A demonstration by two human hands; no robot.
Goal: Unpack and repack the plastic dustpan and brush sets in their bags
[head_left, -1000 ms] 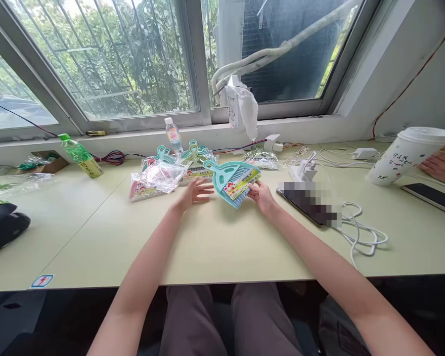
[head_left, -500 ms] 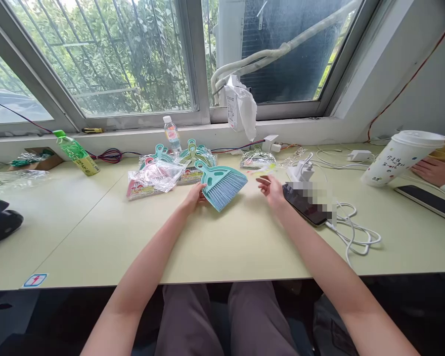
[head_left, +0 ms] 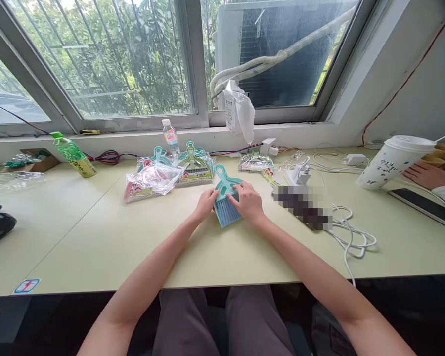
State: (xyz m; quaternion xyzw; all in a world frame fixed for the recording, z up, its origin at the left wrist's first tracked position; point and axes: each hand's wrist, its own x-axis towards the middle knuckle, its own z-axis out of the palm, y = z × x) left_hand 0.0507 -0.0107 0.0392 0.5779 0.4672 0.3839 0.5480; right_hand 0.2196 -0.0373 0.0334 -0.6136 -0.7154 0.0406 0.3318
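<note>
A small teal hand brush (head_left: 228, 210) with grey-blue bristles is held between both my hands above the desk, its handle pointing away from me. My left hand (head_left: 206, 203) grips its left edge. My right hand (head_left: 249, 200) is closed over its right edge, thumb across the front. Behind it lie a green dustpan-and-brush set in clear wrapping (head_left: 196, 168) and a crumpled clear plastic bag (head_left: 157, 179) on a pinkish pack. A yellow label card (head_left: 270, 177) rests to the right, near another wrapped set (head_left: 255, 161).
On the right are a white power adapter (head_left: 298, 174), a coiled white cable (head_left: 356, 232), a tilted paper cup (head_left: 395, 160), a phone (head_left: 424, 202) and another person's hand (head_left: 428, 174). A green bottle (head_left: 74, 154) and a clear bottle (head_left: 171, 137) stand at the back.
The brush has turned more upright, its handle now pointing away from me. My right hand has moved left from beside the phone and taken hold of the brush's right side.
</note>
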